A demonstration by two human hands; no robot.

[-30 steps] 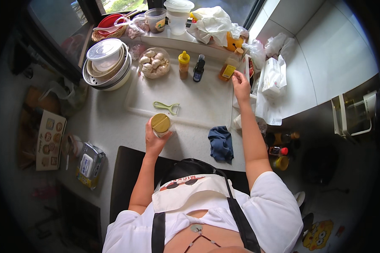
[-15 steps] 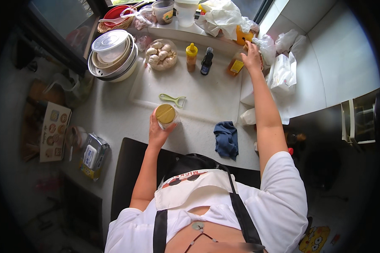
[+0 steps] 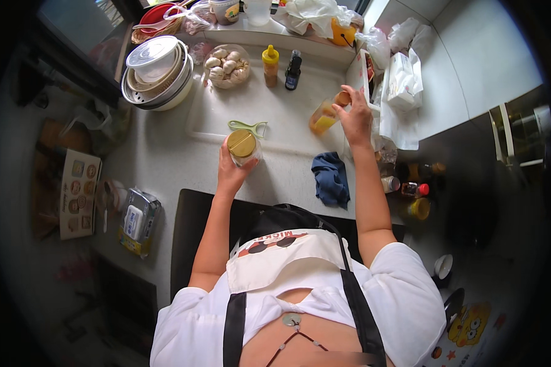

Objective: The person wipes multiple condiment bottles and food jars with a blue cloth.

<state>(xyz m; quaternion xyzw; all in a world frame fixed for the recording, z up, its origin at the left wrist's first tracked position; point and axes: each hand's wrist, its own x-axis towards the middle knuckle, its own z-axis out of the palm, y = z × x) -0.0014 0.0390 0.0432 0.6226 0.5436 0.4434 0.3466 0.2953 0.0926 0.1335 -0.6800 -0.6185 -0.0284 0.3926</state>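
Note:
My left hand (image 3: 229, 171) is closed around a clear jar with a gold lid (image 3: 242, 143), near the counter's front edge. My right hand (image 3: 356, 119) grips an amber bottle (image 3: 322, 120) near its brown cap; the bottle leans and its body is a little blurred. Just beyond the jar lies a green peeler (image 3: 248, 127). A crumpled blue cloth (image 3: 330, 178) rests in front of my right hand. Farther back stand a yellow-capped squeeze bottle (image 3: 270, 66) and a small dark bottle (image 3: 293, 71). To their left is a bowl of garlic bulbs (image 3: 217, 78).
Stacked bowls and colanders (image 3: 159, 76) occupy the back left. A white tissue pack (image 3: 404, 82) lies along the right wall. Several small jars (image 3: 415, 189) stand beside my right forearm. A wet-wipes pack (image 3: 138, 221) sits at the left, and plastic bags (image 3: 309, 15) cover the back ledge.
My right hand has come back toward me from the far right corner, bringing the amber bottle with it. My left hand still holds the jar in about the same place.

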